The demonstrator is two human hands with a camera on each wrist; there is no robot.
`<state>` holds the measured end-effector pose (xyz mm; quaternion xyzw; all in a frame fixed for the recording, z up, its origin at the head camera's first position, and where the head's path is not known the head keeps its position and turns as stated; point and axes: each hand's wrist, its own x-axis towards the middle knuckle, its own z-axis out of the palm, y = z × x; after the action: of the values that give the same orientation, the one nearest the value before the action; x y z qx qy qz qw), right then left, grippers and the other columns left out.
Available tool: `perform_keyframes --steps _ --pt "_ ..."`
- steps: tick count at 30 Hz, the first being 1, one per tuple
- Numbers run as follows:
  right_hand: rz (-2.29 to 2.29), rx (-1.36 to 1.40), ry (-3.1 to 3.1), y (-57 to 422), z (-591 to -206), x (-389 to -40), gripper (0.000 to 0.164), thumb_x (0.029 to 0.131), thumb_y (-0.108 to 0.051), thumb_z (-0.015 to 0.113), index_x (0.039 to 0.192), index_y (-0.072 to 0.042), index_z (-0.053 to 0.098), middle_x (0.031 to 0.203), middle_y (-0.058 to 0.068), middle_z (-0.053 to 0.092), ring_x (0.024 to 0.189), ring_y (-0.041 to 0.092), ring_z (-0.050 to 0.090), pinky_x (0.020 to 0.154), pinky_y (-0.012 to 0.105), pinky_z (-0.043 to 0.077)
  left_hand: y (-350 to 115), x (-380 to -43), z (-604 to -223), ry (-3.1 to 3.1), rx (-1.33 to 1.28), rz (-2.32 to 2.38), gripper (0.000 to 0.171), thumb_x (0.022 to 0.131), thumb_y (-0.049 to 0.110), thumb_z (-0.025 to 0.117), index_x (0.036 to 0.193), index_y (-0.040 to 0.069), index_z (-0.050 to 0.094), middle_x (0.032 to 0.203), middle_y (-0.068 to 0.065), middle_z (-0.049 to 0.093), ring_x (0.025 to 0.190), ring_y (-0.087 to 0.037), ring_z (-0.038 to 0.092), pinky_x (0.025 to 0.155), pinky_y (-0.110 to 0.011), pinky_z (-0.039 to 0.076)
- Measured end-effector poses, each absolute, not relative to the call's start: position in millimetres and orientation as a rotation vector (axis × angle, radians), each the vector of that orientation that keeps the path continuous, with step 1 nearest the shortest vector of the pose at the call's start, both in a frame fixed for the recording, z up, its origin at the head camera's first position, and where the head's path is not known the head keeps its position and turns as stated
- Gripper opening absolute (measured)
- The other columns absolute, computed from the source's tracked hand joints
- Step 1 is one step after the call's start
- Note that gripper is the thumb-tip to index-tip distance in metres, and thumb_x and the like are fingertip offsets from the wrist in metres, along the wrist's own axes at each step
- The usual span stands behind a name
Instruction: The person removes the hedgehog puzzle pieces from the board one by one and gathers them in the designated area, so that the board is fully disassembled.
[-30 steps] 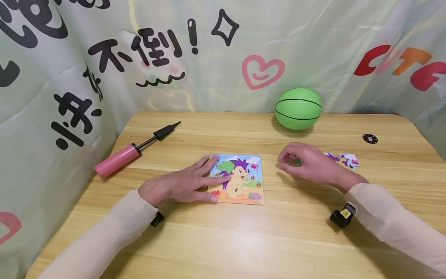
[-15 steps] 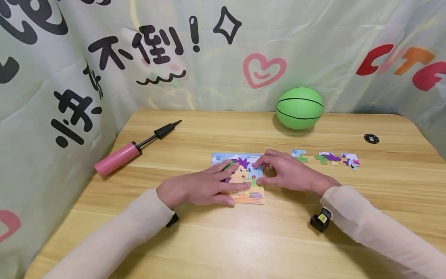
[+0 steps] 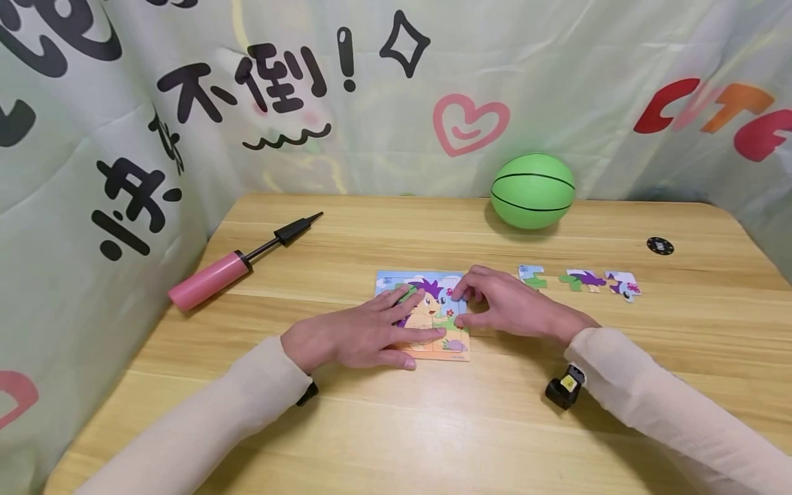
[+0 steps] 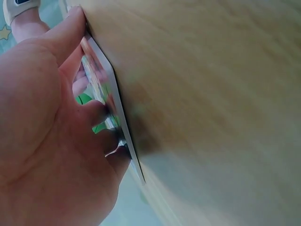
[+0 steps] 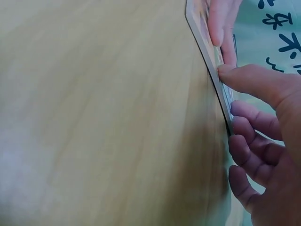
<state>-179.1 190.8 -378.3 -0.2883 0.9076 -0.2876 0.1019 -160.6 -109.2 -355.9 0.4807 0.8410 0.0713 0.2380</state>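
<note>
Left hand (image 3: 365,335) across puzzle (image 3: 436,308), right hand (image 3: 516,302) at edge.

"What does the puzzle board (image 3: 430,309) look like?"

"Thin and squarish, printed with a purple-spined cartoon hedgehog, pale-bodied, among red flowers and a pink butterfly. Its top border is blue, its bottom one orange."

"How does it sit?"

"Picture side up on the wooden table (image 3: 532,447), its left part largely covered."

"And the loose ones?"

"Three, in a row to the board's right, all picture side up. The left piece (image 3: 530,273) is blue and green, the middle piece (image 3: 584,279) green and purple; the right piece (image 3: 623,283), just beside it, shows pink, purple and an eye."
</note>
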Motion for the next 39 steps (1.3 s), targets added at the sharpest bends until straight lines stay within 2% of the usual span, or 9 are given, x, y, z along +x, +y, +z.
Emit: perform_keyframes --steps 6,11,18,22,25,30,39 --pt "-0.953 -0.8 2.652 189 -378 -178 0.032 0.093 -0.018 0.089 0.113 -0.013 0.065 0.101 0.001 0.065 0.092 0.017 0.059 0.082 0.029 0.055 -108 -162 -358 2.286 1.311 0.216 0.061 0.115 0.05 0.048 0.173 0.039 0.03 0.183 -0.018 -0.012 0.169 -0.042 -0.017 0.137 -0.061 -0.002" --pt "-1.085 -0.731 2.596 187 -378 -174 0.021 0.099 -0.011 0.08 0.111 -0.014 0.064 0.09 0.0 0.065 0.084 0.019 0.06 0.071 0.026 0.052 -108 -162 -358 2.283 1.293 0.212 0.061 0.115 0.049 0.048 0.173 0.04 0.029 0.183 -0.016 -0.013 0.169 -0.04 -0.018 0.137 -0.06 -0.004" --pt "-1.276 -0.676 2.571 201 -373 -169 0.01 0.106 -0.014 0.072 0.116 -0.016 0.068 0.103 0.002 0.069 0.095 0.023 0.062 0.08 0.027 0.055 -108 -161 -359 2.283 1.29 0.21 0.061 0.116 0.05 0.047 0.173 0.041 0.029 0.183 -0.017 -0.014 0.169 -0.039 -0.019 0.137 -0.06 -0.004" --pt "-1.306 -0.602 2.596 227 -364 -162 0.011 0.107 -0.018 0.072 0.117 -0.015 0.068 0.107 0.004 0.071 0.098 0.022 0.065 0.082 0.028 0.057 -108 -161 -360 2.282 1.308 0.223 0.06 0.116 0.049 0.047 0.173 0.039 0.03 0.183 -0.018 -0.012 0.169 -0.04 -0.017 0.137 -0.06 -0.003" --pt "-1.297 -0.565 2.666 255 -361 -156 0.012 0.108 -0.017 0.071 0.118 -0.013 0.068 0.107 0.004 0.071 0.097 0.017 0.066 0.081 0.025 0.056 -108 -161 -361 2.286 1.316 0.227 0.06 0.116 0.047 0.048 0.173 0.037 0.031 0.183 -0.019 -0.011 0.169 -0.041 -0.017 0.137 -0.06 -0.003" --pt "-1.282 -0.477 2.788 308 -363 -145 0.015 0.106 -0.011 0.072 0.12 -0.011 0.067 0.105 -0.005 0.07 0.094 0.007 0.065 0.077 0.019 0.051 -109 -161 -360 2.292 1.309 0.225 0.06 0.116 0.048 0.049 0.173 0.037 0.032 0.183 -0.019 -0.011 0.169 -0.041 -0.017 0.137 -0.06 -0.003" --pt "-1.14 -0.222 2.856 377 -369 -125 0.016 0.107 -0.017 0.072 0.12 -0.01 0.064 0.099 -0.01 0.069 0.087 0.005 0.062 0.068 0.023 0.045 -111 -161 -360 2.288 1.316 0.235 0.061 0.115 0.047 0.049 0.173 0.037 0.031 0.183 -0.019 -0.011 0.169 -0.041 -0.017 0.137 -0.06 -0.003"
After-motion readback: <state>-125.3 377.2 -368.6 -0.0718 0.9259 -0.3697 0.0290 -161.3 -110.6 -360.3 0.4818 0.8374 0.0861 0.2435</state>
